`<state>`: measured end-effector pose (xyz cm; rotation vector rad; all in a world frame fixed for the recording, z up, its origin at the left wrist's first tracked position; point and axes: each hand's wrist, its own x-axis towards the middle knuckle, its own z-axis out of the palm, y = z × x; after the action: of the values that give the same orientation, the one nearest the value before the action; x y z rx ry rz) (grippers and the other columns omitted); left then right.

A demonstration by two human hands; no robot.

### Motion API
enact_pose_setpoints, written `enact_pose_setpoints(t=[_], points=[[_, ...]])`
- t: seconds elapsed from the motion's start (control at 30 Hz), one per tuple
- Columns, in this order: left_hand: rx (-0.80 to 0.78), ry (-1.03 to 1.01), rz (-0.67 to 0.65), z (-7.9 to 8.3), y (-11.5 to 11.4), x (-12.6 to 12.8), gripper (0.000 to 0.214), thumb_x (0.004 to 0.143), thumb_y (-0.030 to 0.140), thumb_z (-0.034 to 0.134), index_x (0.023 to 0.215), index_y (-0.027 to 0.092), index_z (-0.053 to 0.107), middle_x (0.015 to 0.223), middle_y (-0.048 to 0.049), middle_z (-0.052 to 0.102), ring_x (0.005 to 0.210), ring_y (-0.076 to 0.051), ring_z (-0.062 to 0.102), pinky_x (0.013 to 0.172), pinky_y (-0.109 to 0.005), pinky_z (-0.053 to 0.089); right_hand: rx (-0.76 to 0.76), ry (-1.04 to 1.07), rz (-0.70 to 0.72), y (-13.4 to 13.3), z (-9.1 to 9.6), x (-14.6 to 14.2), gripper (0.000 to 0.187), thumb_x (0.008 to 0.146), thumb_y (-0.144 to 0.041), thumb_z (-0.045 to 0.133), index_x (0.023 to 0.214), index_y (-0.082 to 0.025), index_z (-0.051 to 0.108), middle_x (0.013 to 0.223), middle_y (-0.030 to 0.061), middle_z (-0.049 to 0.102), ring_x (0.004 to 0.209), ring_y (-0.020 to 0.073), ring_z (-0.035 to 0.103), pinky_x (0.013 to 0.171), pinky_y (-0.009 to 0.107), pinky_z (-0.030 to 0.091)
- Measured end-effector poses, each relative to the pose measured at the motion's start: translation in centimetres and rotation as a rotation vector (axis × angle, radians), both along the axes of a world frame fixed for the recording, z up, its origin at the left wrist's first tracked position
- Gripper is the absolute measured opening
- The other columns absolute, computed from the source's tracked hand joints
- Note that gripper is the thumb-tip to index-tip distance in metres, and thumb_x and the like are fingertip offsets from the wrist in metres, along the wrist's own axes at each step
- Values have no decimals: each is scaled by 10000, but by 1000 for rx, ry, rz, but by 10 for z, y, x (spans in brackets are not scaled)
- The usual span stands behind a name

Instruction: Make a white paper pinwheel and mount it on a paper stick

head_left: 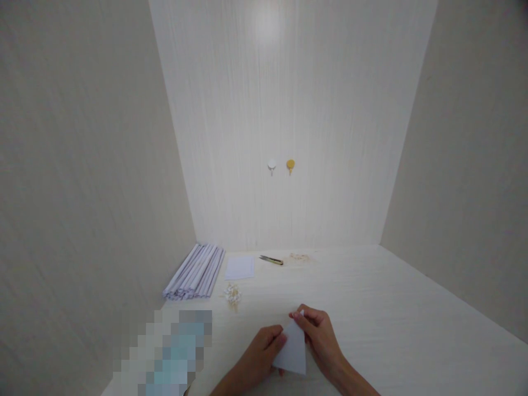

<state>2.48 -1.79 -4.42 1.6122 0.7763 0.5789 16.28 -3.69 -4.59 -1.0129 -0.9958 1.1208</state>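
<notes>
Near the front of the white table, a small pale sheet of paper (293,349) is held between both hands. My left hand (264,352) is closed on its left side, with the thumb on top and the other fingers partly hidden beneath. My right hand (319,335) pinches the paper's top corner between thumb and fingertips. The paper looks narrow at the top and wider at the bottom; whether it is folded I cannot tell.
At the back left lie a pile of rolled paper tubes (196,272), a flat paper stack (240,268) and a small heap of white-tipped pieces (232,295). Thread snips (271,260) and thin tan strands (299,257) lie near the back wall. Two hooks (291,164) hang there.
</notes>
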Motion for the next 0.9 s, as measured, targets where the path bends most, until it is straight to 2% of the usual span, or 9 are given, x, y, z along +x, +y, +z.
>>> enact_pose_setpoints(t=[0.23, 0.4, 0.7, 0.9], points=[[81, 45, 0, 9, -4, -1, 311, 747, 417, 343, 645, 151, 467, 513, 17, 444, 439, -89, 389, 400, -196, 286, -46, 21, -10, -1, 0, -2, 346, 592, -390, 610, 454, -164, 388, 387, -87, 282, 354, 40, 243, 339, 179, 172], [152, 94, 19, 6, -3, -1, 320, 746, 415, 345, 618, 153, 476, 529, 8, 456, 482, -102, 413, 435, -203, 303, -47, -58, -68, 0, -2, -1, 377, 597, -385, 602, 429, -172, 340, 369, -90, 270, 352, 37, 225, 352, 190, 141], [165, 105, 50, 3, -4, -3, 350, 721, 481, 357, 615, 165, 465, 544, 10, 465, 522, -109, 428, 465, -206, 325, -34, -170, -146, 0, -4, -1, 392, 595, -401, 578, 411, -188, 306, 367, -91, 229, 367, 45, 193, 358, 202, 128], [60, 141, 1, 3, -4, 1, 344, 709, 504, 342, 624, 174, 391, 517, 40, 399, 413, -82, 377, 379, -198, 273, -13, -255, -188, 1, -4, -3, 370, 590, -373, 560, 403, -190, 298, 382, -87, 225, 394, 54, 199, 378, 207, 150]])
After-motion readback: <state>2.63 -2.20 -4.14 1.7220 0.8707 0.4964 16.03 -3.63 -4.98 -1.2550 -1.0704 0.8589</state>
